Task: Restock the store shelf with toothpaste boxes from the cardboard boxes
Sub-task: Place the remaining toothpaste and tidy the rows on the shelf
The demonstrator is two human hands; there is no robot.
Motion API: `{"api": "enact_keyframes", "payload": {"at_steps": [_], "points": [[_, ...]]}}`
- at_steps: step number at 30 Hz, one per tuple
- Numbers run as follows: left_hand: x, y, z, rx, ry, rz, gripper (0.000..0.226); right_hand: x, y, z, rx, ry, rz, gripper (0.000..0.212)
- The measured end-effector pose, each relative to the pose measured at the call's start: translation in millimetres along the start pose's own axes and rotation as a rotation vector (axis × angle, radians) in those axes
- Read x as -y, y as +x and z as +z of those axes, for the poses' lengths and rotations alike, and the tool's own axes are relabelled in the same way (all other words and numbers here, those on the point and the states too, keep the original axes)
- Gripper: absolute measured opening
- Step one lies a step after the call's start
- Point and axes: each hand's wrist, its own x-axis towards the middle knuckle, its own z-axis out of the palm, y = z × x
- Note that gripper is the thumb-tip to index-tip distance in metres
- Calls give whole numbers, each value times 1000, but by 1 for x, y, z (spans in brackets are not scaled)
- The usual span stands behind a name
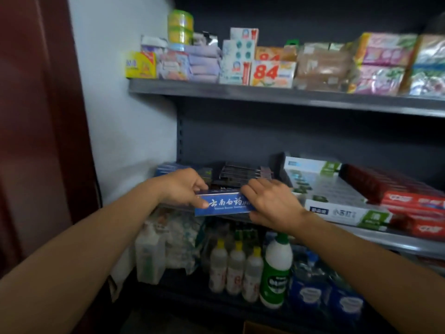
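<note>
One blue toothpaste box [224, 206] in hand, held level at the front edge of the middle shelf [385, 242], long printed face toward the camera. Left hand [185, 189] closed on the box's left end, thumb on the front face and fingers over the top edge; right hand [272, 203] closed on the right end, fingers curled over the top, palm covering that end. Both grips therefore shut around the same carton, one at each end. Judged light: thin printed card around a tube, stiff along its length but easily dented across the broad faces. Glossy finish, so likely somewhat slippery under a loose pinch. Best held at the ends or along the narrow top and bottom edges, where the folded card is strongest; no squeezing at mid-span. Dark cartons [240, 172] just behind, more blue boxes [168, 168] at the far left of the same shelf, white-and-green boxes [337, 196] and red boxes [409, 201] to the right. Bottles [236, 268] on the shelf below. Source cardboard boxes not seen.
</note>
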Motion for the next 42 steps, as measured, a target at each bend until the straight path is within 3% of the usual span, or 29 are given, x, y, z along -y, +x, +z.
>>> {"api": "enact_keyframes", "payload": {"at_steps": [4,8,15,27,34,42], "points": [[34,-1,-14,-97,-8,-80,55,11,35,4,1,66,12,50],[69,4,-34,-217,-42,-125,51,7,74,9,160,316,151,68],[122,35,-75,-290,34,-128,43,0,142,45,218,624,272,49],[199,108,-59,-233,191,-288,46,19,208,133,298,572,266,49],[214,128,-41,-150,303,-270,39,27,209,163,357,525,217,48],[224,132,-35,-148,355,-276,46,34,209,166,351,454,219,44]]}}
